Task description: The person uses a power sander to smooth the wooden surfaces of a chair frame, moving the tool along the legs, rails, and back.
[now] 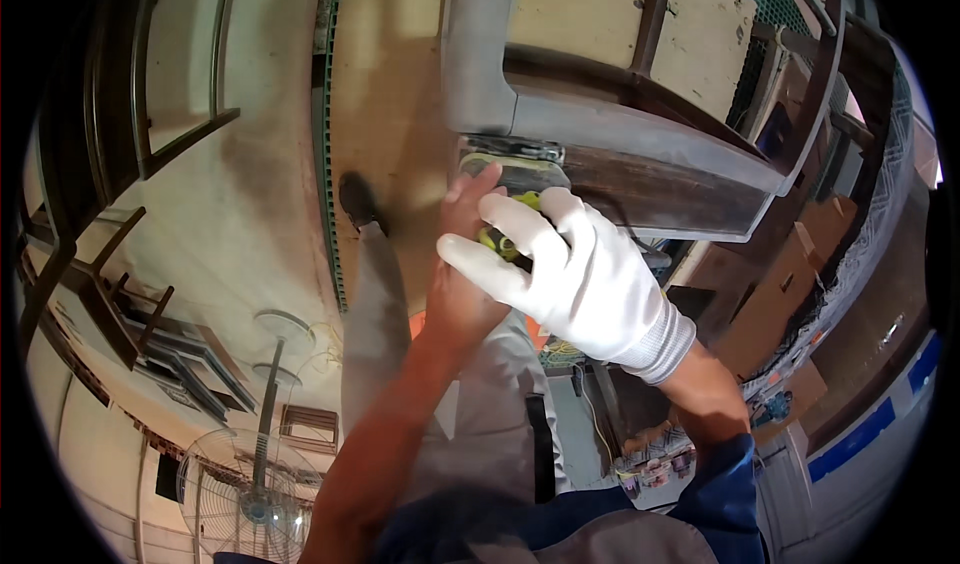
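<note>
Both my hands are wrapped round a yellow-green and black power sander (pixel 497 244), whose grey pad end (pixel 520 171) is against the edge of a wooden furniture frame (pixel 640 134). My bare left hand (pixel 462 264) grips the tool's left side, fingers pointing up toward the pad. Over the top and right side curls my right hand (pixel 595 279) in a white knit glove, its fingers hiding much of the body. Near the sander the frame shows a pale grey upper rail and a dark brown side panel (pixel 660 189).
Dark wooden furniture (pixel 110 114) stands at the left. A standing fan (pixel 257 504) is at lower left. Cardboard (pixel 790 274) and plastic-wrapped items lie to the right. My shoe (pixel 358 200) rests on the brown floor beside a green mesh strip (pixel 325 164).
</note>
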Demonstrator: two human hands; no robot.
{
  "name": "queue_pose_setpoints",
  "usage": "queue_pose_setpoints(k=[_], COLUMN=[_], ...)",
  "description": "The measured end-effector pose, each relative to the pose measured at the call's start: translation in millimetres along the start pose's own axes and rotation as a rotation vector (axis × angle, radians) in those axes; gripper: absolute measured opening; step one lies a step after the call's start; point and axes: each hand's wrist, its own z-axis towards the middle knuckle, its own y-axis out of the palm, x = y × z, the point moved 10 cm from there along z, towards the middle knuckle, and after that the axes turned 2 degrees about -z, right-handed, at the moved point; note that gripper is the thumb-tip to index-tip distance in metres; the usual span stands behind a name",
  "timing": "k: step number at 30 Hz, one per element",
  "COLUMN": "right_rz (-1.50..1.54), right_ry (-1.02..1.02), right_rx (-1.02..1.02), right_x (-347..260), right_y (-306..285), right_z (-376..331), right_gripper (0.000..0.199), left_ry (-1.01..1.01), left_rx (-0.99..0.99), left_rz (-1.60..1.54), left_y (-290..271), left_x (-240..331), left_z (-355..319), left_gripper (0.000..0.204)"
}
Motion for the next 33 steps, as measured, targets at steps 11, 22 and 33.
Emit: queue_pose_setpoints(k=[11, 22, 33], right_rz=[-0.055, -0.088, -0.064], right_ry=[0.001, -0.071, -0.101], right_rx=[-0.015, -0.047, -0.079], right_x=[0, -7, -13], right_y=[3, 8, 12], right_z=[-5, -16, -20], right_gripper=[0.075, 0.07, 0.074], left_ry=[-0.05, -0.095, -0.005], left_rx=[-0.057, -0.042, -0.011], left_rz=[-0.008, -0.043, 0.065], left_y=[9, 6, 16], left_x=[1, 9, 6], left_z=[-5, -14, -31], left_gripper=[0.071, 0.058, 0.064])
